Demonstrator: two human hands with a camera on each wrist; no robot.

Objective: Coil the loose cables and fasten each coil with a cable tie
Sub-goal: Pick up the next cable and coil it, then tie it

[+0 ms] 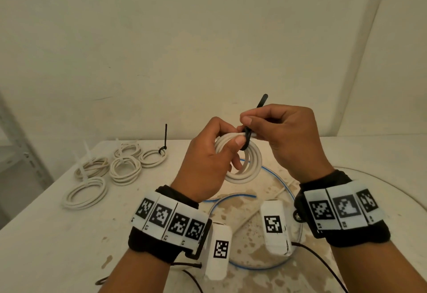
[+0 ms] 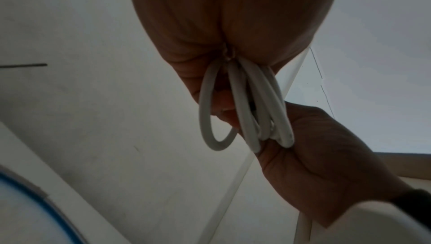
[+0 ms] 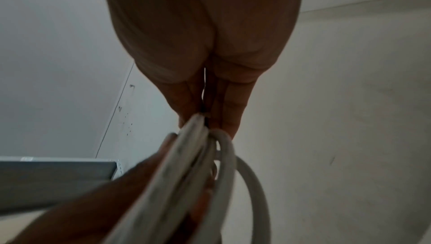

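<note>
Both hands are raised above the middle of the worktop (image 1: pixel 34 241), working on one white cable coil (image 1: pixel 242 167). The left hand (image 1: pixel 208 165) grips the coil near its top, thumb pressed on the front of the bundled loops and fingers curled behind them; the rest of the coil hangs below the hand, clear of the worktop. The right hand (image 1: pixel 291 140) pinches a black cable tie (image 1: pixel 247 137) that is looped around the top of the coil, just beside the left thumb — its free tail (image 1: pixel 262 101) sticks up and away past the right fingers. From the left wrist view the coil's loops (image 2: pixel 245 111) fan out between the two hands, and the tie is barely visible there.

Toward the far left corner of the worktop lie five finished coils (image 1: pixel 111 172) in a loose cluster, four bound with pale ties and one (image 1: pixel 152 158) with a black tie whose tail stands upright. Under the hands, a round clear plate (image 1: pixel 258 267) with a blue rim rests on the stained worktop, near the front edge.
</note>
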